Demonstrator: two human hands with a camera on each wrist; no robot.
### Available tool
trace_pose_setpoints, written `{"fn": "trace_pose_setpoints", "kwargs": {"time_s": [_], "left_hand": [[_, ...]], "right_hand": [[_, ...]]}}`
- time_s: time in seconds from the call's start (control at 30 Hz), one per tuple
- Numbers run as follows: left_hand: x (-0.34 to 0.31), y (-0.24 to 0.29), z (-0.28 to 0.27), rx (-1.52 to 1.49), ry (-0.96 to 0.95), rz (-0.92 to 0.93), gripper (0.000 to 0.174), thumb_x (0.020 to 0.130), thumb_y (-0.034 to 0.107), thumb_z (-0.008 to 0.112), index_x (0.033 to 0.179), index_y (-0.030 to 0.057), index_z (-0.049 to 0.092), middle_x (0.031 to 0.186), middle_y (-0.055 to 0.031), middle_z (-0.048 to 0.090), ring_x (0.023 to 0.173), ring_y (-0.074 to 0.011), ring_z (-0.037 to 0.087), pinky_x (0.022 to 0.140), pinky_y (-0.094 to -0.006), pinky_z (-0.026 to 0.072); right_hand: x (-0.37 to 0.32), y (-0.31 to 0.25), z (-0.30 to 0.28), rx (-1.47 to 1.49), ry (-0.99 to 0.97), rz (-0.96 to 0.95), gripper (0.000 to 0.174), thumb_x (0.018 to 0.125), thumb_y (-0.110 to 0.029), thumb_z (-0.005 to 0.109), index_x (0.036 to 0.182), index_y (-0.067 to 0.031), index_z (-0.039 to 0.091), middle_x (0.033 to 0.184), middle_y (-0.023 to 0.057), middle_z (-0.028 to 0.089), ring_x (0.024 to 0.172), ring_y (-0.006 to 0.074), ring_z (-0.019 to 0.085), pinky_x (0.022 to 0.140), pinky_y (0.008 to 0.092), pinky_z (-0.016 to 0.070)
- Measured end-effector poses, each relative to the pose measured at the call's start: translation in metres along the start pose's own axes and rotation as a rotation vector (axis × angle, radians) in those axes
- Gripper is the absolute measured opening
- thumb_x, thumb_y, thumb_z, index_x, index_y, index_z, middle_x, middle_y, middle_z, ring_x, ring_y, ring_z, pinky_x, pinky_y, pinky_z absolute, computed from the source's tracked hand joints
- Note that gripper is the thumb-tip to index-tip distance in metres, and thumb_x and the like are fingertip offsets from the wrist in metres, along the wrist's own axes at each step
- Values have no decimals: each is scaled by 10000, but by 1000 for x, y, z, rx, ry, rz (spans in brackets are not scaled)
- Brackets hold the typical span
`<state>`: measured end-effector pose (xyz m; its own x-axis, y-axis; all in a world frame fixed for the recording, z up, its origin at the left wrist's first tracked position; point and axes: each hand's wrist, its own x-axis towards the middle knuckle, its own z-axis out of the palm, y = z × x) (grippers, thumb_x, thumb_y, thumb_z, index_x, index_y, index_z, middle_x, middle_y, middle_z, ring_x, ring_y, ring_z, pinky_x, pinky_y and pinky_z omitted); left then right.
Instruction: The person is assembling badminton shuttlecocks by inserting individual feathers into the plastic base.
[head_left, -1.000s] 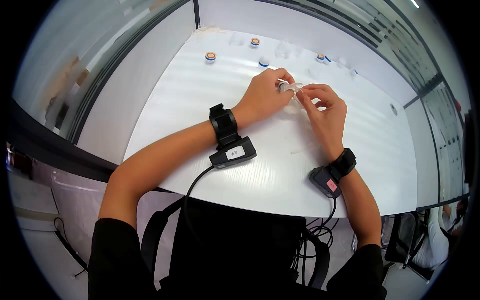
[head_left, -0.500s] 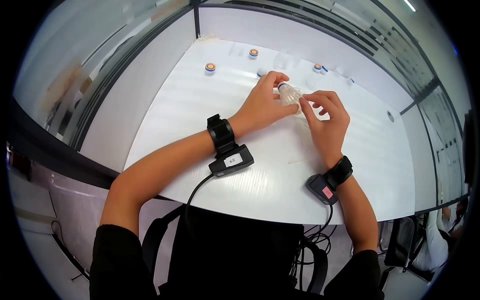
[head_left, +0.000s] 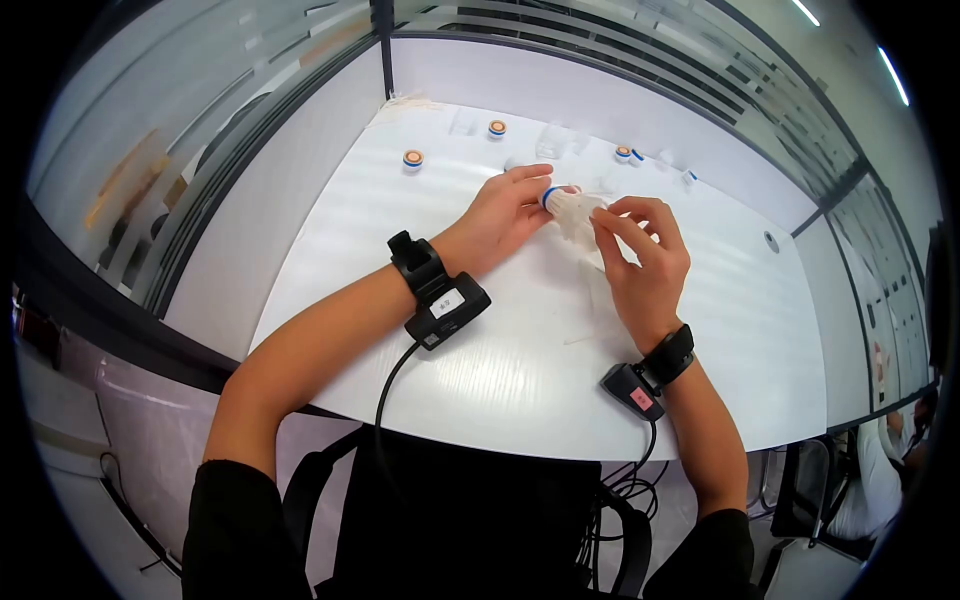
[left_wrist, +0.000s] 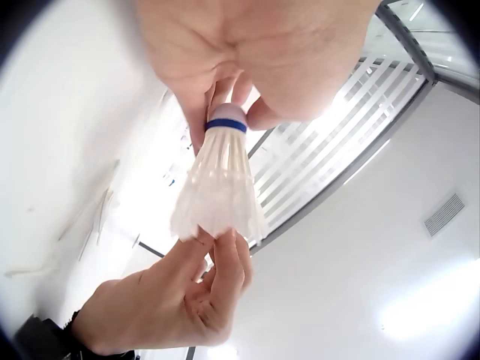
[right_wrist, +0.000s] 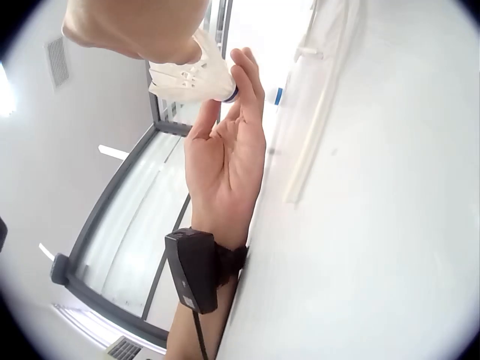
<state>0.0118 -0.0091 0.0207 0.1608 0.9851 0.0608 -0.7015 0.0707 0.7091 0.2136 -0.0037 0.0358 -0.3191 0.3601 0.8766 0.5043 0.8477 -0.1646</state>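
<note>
A white feather shuttlecock [head_left: 572, 212] with a blue band is held between both hands over the table. My left hand [head_left: 500, 218] is at its cork end; in the left wrist view the fingers and thumb close around the cork just above the blue band [left_wrist: 226, 124]. My right hand [head_left: 648, 262] pinches the flared feather edge between thumb and forefinger. In the right wrist view the feather skirt [right_wrist: 184, 81] is partly covered by the right hand, and the cork is mostly hidden among the left fingers.
Toward the back of the table [head_left: 480, 370] stand several shuttlecocks with orange round tops, one at the left [head_left: 413, 160], another farther back [head_left: 497, 129]. A blue-banded one [head_left: 689, 177] lies at the right. Loose pale feather shafts [right_wrist: 309, 154] lie under the hands.
The shuttlecock has come out from behind the left hand, its skirt now in plain sight. The left hand has shifted left, its fingers less curled. The right hand stays at the feather edge.
</note>
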Motion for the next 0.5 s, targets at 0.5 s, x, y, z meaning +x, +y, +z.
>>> {"fn": "trace_pose_setpoints", "kwargs": {"time_s": [0.5], "left_hand": [[-3,8,-1,28,66,168,405,1078,18,460,1477,-21,405,1360,-184,521,1237,-310,582,1111,-438,512]], "right_hand": [[4,-11,-4,121,-104,-171,246,738,43,807,942,-89,767,947,23,693,761,197,629,646,320,521]]}}
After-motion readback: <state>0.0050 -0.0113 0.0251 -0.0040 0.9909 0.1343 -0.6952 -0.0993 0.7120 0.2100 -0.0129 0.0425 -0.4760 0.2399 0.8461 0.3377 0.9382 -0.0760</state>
